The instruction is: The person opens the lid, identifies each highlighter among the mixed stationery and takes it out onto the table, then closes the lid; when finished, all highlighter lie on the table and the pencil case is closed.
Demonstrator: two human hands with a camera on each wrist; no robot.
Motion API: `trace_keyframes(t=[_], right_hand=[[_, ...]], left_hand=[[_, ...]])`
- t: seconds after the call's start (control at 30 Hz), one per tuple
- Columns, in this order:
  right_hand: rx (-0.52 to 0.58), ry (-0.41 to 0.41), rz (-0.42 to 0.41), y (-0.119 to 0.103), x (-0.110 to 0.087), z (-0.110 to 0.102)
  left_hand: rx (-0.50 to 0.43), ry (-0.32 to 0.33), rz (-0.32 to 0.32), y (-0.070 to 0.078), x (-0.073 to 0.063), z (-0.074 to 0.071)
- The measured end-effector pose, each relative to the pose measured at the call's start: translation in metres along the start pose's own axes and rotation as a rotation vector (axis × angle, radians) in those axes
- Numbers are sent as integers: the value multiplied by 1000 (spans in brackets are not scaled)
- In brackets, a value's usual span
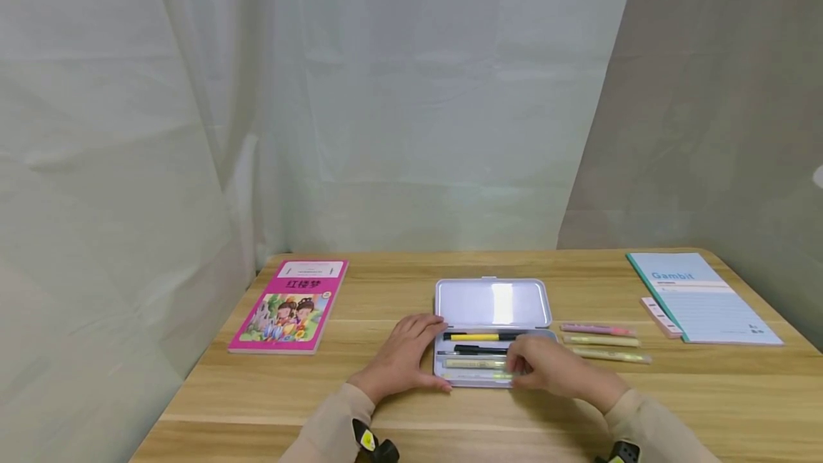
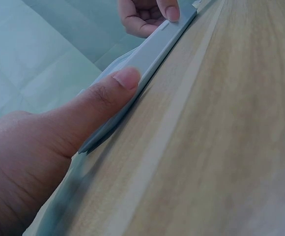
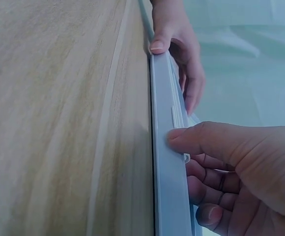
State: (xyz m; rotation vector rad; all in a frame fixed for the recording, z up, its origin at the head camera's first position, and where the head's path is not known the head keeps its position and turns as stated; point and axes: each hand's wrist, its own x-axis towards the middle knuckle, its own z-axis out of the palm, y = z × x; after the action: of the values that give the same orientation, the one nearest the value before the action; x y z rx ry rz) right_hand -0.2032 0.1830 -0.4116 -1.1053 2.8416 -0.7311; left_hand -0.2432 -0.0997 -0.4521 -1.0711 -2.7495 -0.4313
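A pale pencil case point(image 1: 440, 306) lies with its lid raised on the wooden table in the head view. Inside are a yellow and black pen point(image 1: 479, 337), a black pen point(image 1: 477, 350), a pale highlighter point(image 1: 474, 364) and another highlighter point(image 1: 472, 376) along the front. My left hand point(image 1: 400, 359) holds the case's left end, its thumb point(image 2: 127, 78) against the front wall. Over the right half, my right hand point(image 1: 553, 366) has curled fingers and appears to pinch the front highlighter's end. Its thumb point(image 3: 182, 138) touches the front rim; the fingers partly hide the contents.
Right of the case lie a pink highlighter point(image 1: 598, 330) and two yellowish highlighters point(image 1: 601, 341). Farther right are a light blue notebook point(image 1: 707, 299) and a small pink-white box point(image 1: 661, 318). A pink book point(image 1: 289, 306) lies at the left. Pale curtains point(image 1: 411, 106) hang behind the table.
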Motion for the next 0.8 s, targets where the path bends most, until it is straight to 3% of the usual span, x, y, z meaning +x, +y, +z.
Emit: trace_keyframes(t=[0.4, 0.8], right_hand=[[-76, -40, 5, -3, 3, -2], [-80, -58, 36, -2, 5, -4]], left_hand=[[-12, 1, -4, 0, -1, 0], [-16, -11, -9, 0, 0, -1]])
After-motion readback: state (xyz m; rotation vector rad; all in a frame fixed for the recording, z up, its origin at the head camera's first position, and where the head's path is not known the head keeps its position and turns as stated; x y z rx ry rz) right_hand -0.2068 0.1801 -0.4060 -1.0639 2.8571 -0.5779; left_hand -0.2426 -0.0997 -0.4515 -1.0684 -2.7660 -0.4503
